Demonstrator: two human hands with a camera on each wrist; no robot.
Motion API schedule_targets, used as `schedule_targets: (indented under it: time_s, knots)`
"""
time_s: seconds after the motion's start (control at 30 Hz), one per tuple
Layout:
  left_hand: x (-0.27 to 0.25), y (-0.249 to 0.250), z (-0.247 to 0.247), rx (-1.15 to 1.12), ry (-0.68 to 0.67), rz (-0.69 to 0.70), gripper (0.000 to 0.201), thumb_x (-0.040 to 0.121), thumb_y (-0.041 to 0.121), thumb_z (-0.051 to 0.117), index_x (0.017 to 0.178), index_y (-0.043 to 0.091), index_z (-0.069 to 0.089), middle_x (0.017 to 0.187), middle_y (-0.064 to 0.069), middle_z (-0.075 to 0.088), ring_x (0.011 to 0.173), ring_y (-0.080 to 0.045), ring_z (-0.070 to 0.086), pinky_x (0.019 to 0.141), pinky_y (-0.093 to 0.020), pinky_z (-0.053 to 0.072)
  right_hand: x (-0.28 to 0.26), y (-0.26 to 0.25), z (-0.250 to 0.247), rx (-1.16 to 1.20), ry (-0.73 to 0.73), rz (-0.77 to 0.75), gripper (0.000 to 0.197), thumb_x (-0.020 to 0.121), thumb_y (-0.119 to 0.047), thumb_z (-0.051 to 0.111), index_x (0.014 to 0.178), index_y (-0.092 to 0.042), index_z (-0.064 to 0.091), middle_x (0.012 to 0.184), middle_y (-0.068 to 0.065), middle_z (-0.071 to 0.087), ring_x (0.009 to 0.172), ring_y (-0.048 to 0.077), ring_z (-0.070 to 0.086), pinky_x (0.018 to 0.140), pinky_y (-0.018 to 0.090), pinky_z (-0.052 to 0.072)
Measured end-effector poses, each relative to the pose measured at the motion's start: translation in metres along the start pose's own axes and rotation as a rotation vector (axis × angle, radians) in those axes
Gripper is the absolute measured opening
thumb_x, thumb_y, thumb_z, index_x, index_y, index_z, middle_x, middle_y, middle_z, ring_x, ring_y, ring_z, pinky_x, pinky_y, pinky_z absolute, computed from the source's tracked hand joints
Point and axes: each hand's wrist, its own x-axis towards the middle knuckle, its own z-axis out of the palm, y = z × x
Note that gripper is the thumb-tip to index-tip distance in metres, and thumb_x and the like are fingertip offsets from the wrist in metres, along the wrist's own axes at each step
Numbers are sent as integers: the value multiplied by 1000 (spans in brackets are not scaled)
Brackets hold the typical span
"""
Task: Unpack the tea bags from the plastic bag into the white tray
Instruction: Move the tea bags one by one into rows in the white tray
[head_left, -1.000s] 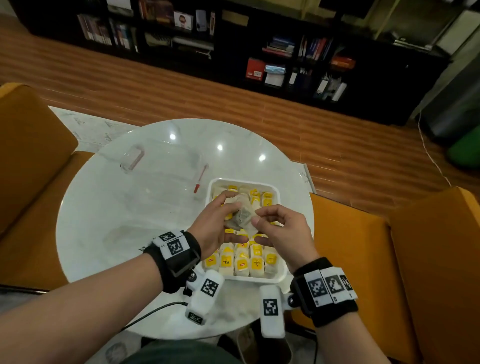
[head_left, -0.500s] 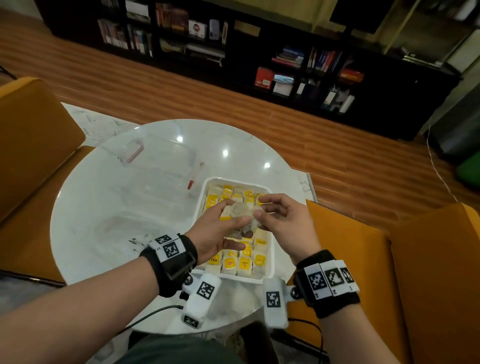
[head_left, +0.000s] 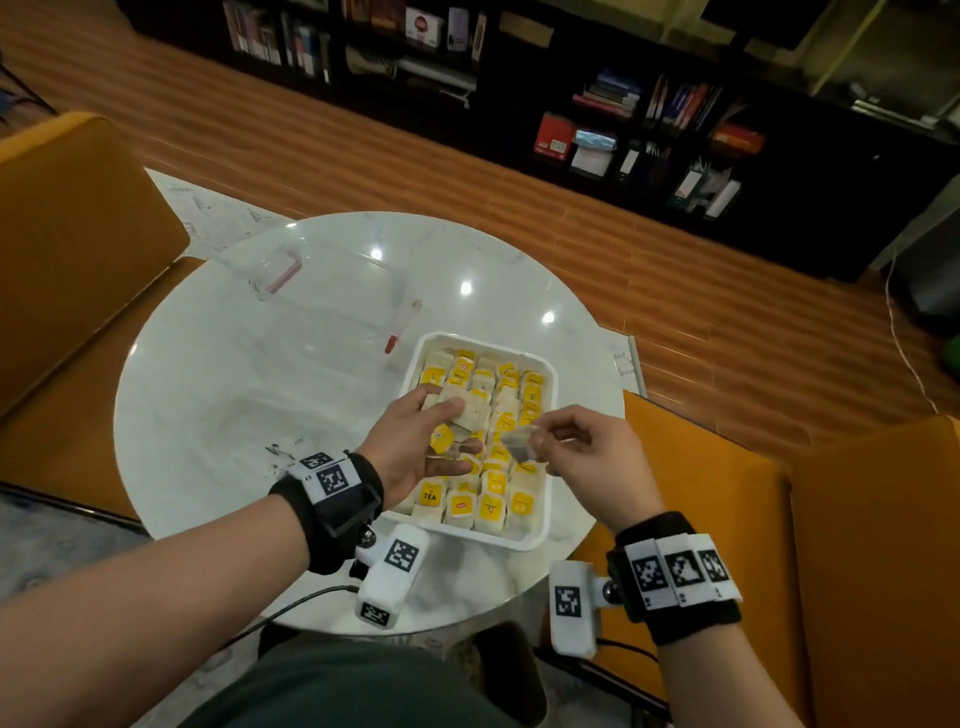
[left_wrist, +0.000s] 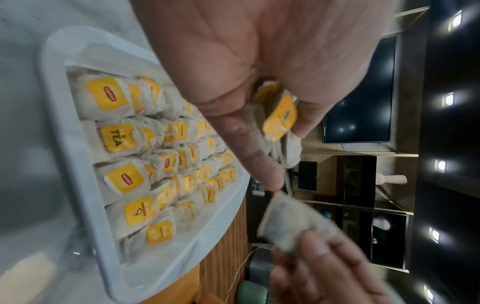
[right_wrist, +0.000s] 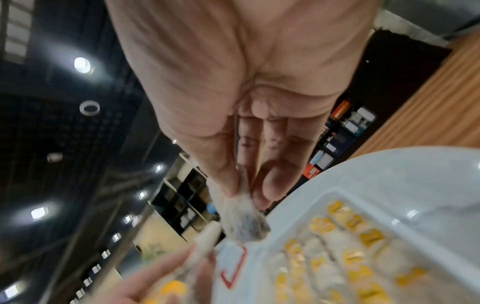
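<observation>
The white tray (head_left: 540, 535) sits on the round marble table, packed with several tea bags (head_left: 491, 506) bearing yellow tags. Above it my left hand (head_left: 415, 447) holds a small bunch of tea bags (head_left: 467, 415), one yellow tag (left_wrist: 281, 116) showing under the thumb. My right hand (head_left: 582, 447) pinches a single tea bag (head_left: 519, 441) between thumb and fingertips (right_wrist: 270, 185), just right of the left hand. That single tea bag (right_wrist: 244, 224) hangs over the tray's right side. The clear plastic bag (head_left: 322, 291) with a red zip lies flat at the table's far left.
Orange chairs (head_left: 857, 545) flank the table (head_left: 218, 395) on both sides. A dark bookshelf (head_left: 623, 114) runs along the far wall across a wood floor. Small dark specks (head_left: 280, 454) dot the marble near my left wrist.
My hands were together on one bunch of tea bags. Now my right hand has drawn one bag away to the right, leaving the others in my left.
</observation>
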Motion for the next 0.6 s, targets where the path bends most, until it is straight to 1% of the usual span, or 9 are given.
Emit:
schedule_targets:
  time_s: [0.1,0.17,0.2,0.27,0.33,0.4,0.47,0.53,0.6]
  knots:
    - [3,-1,-7,11,21,-7,9,101,17,62,108,12,60,89,-17,72,80,-30,74,54,-35,61,3,31,9,-385,-148,23,13,93,-24,70,85,-35,72,88,-14,74,84,0,67,77,21,54]
    - [4,-1,-9,4,30,-22,13,100,17,63,110,11,58,90,-20,67,79,-30,73,52,-33,59,4,46,19,-528,-266,61,10,94,-26,67,89,-33,73,91,-13,73,90,5,65,79,21,51]
    - [5,-2,-9,5,28,-29,15,100,17,64,111,10,58,91,-20,65,77,-29,72,50,-31,58,4,51,22,-545,-300,82,9,93,-26,67,91,-33,73,92,-11,72,91,7,64,75,18,49]
    - [7,-4,-9,6,23,-37,21,100,16,64,117,8,56,95,-20,62,75,-28,71,49,-30,57,5,54,27,-525,-316,111,6,93,-27,69,94,-31,74,93,-9,71,91,9,63,69,13,45]
    - [11,-5,-8,7,24,-40,28,100,16,64,124,6,54,100,-21,60,74,-27,72,50,-30,57,9,55,29,-527,-301,123,7,94,-26,68,94,-31,73,93,-8,71,90,10,64,72,19,49]
    - [14,-5,-8,13,18,-39,25,100,15,63,122,7,54,100,-21,60,73,-27,72,51,-31,57,13,54,27,-524,-291,133,10,94,-25,67,91,-32,71,90,-10,71,88,10,65,75,23,51]
    - [15,-3,-9,41,-1,-43,17,101,13,61,116,9,55,96,-19,61,74,-27,71,49,-31,56,14,50,22,-481,-259,123,12,94,-23,67,88,-34,71,86,-13,71,85,7,66,72,20,50]
    - [15,-3,-13,114,-38,-43,13,101,12,59,114,13,59,95,-17,64,73,-26,69,45,-30,53,14,41,12,-406,-207,96,12,92,-24,71,86,-34,72,84,-14,72,84,3,66,74,20,50]
    - [16,-4,-16,179,-70,-33,21,102,8,56,115,20,66,104,-14,66,72,-25,69,41,-27,47,14,26,2,-302,-156,63,8,90,-25,74,86,-32,74,84,-13,73,83,2,67,77,24,54]
